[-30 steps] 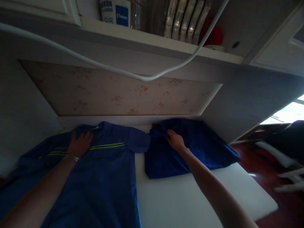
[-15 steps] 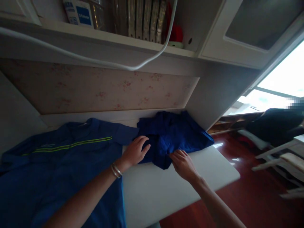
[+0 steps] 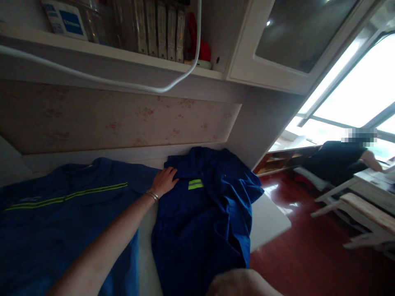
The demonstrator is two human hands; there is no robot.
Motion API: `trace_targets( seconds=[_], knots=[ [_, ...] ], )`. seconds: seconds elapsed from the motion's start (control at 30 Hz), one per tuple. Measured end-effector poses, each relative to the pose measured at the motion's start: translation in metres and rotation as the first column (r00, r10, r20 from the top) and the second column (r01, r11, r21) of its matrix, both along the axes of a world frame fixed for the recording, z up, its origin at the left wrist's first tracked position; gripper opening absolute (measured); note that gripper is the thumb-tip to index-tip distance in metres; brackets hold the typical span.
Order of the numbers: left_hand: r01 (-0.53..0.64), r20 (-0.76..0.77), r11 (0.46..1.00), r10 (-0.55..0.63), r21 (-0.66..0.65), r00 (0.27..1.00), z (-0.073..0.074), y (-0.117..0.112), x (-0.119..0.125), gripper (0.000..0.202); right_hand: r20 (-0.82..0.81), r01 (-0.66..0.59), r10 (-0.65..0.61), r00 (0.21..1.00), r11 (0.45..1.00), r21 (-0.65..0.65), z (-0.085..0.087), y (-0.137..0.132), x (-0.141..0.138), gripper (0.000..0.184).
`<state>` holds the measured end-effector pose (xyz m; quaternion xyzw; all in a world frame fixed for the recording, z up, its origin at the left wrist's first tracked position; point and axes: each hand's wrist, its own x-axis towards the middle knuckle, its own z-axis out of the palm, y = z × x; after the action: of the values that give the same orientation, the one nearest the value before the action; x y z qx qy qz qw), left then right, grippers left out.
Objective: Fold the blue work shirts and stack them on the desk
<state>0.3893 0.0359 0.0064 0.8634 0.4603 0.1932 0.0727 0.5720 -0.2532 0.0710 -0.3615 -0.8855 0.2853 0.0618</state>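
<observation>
A dark-blue work garment (image 3: 200, 230) with a short yellow-green and silver strip lies rumpled on the white table (image 3: 271, 220), spread down to the bottom edge of the view. My left hand (image 3: 166, 181), with bracelets at the wrist, rests on its upper left part, fingers stretched over the cloth. Low in the picture, my right hand (image 3: 237, 283) is blurred and partly cut off at the garment's near end; its fingers are hidden, but the drawn-out cloth leads to it. To the left, a collared blue shirt (image 3: 70, 226) with thin yellow-green stripes lies flat.
Above the table runs a shelf (image 3: 108, 49) with boxes and upright items, a white cable (image 3: 123, 85) hanging in front. A cabinet side wall (image 3: 249, 119) bounds the right. Across the red floor (image 3: 286, 255), a person (image 3: 336, 158) is at a white desk beside a bench (image 3: 367, 209).
The folded-up garment has been drawn out toward me by my right hand, which moved down, and its reflective strip now shows. My left hand lies on the cloth. The view has turned right.
</observation>
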Motion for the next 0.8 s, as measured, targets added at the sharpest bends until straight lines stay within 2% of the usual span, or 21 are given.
trace_targets(
  seconds=[0.03,0.1,0.13,0.17,0.2,0.23,0.27,0.3,0.37,0.4,0.47,0.5,0.57,0.63,0.67,0.7,0.77,0.8],
  knots=[
    [-0.008,0.026,1.0,0.009,-0.008,1.0,0.0,0.0,0.005,0.039,-0.011,0.042,-0.042,0.999,0.999,0.015,0.004,0.017,0.007,0.021],
    [-0.045,0.08,0.998,0.049,-0.042,0.996,-0.001,0.0,0.016,0.028,-0.019,0.25,-0.249,0.968,0.963,0.103,0.008,0.059,0.024,0.035],
    [-0.076,0.108,0.995,0.083,-0.068,0.991,-0.001,0.002,0.021,0.025,-0.02,0.429,-0.433,0.901,0.884,0.187,0.007,0.082,0.034,0.039],
    [-0.117,0.136,0.988,0.13,-0.097,0.982,0.0,0.006,0.024,0.026,-0.003,0.58,-0.606,0.796,0.76,0.293,0.003,0.103,0.045,0.046],
    [-0.167,0.165,0.977,0.187,-0.13,0.968,0.001,0.01,0.025,0.03,0.049,0.644,-0.706,0.707,0.67,0.369,-0.002,0.122,0.055,0.057],
    [-0.22,0.195,0.962,0.25,-0.162,0.948,0.002,0.016,0.025,0.033,0.125,0.651,-0.748,0.652,0.636,0.414,-0.01,0.138,0.064,0.065],
    [-0.272,0.227,0.943,0.312,-0.192,0.923,0.005,0.023,0.023,0.035,0.212,0.622,-0.747,0.63,0.649,0.438,-0.017,0.148,0.071,0.07],
    [-0.313,0.259,0.924,0.364,-0.218,0.895,0.008,0.029,0.02,0.037,0.295,0.576,-0.715,0.633,0.69,0.439,-0.025,0.155,0.075,0.069],
    [-0.352,0.327,0.899,0.425,-0.26,0.844,0.018,0.04,0.014,0.037,0.401,0.498,-0.65,0.645,0.756,0.425,-0.035,0.157,0.078,0.054],
    [-0.346,0.363,0.897,0.43,-0.273,0.827,0.024,0.043,0.011,0.036,0.422,0.491,-0.648,0.634,0.759,0.427,-0.036,0.153,0.077,0.048],
    [-0.298,0.437,0.911,0.4,-0.285,0.805,0.037,0.046,0.009,0.036,0.435,0.55,-0.692,0.576,0.722,0.42,-0.032,0.141,0.077,0.041],
    [-0.259,0.473,0.923,0.37,-0.285,0.8,0.044,0.046,0.009,0.037,0.442,0.592,-0.695,0.568,0.717,0.368,-0.027,0.133,0.079,0.038],
    [-0.169,0.53,0.947,0.295,-0.273,0.795,0.058,0.044,0.011,0.039,0.459,0.627,-0.614,0.642,0.765,0.147,-0.014,0.115,0.089,0.028],
    [-0.088,0.552,0.962,0.222,-0.259,0.804,0.071,0.042,0.011,0.04,0.451,0.547,-0.441,0.777,0.826,-0.135,-0.001,0.098,0.106,0.017],
    [-0.068,0.548,0.966,0.199,-0.25,0.813,0.077,0.041,0.011,0.04,0.415,0.481,-0.344,0.842,0.828,-0.288,0.004,0.091,0.116,0.018],
    [-0.067,0.537,0.969,0.188,-0.237,0.822,0.081,0.041,0.009,0.038,0.356,0.424,-0.285,0.89,0.805,-0.416,0.007,0.087,0.125,0.023],
    [-0.12,0.508,0.973,0.206,-0.196,0.836,0.086,0.037,0.005,0.032,0.202,0.386,-0.33,0.922,0.755,-0.53,0.004,0.087,0.14,0.034],
    [-0.159,0.495,0.973,0.224,-0.17,0.839,0.085,0.032,0.003,0.03,0.133,0.421,-0.414,0.901,0.757,-0.5,-0.001,0.092,0.146,0.036]
  ],
)
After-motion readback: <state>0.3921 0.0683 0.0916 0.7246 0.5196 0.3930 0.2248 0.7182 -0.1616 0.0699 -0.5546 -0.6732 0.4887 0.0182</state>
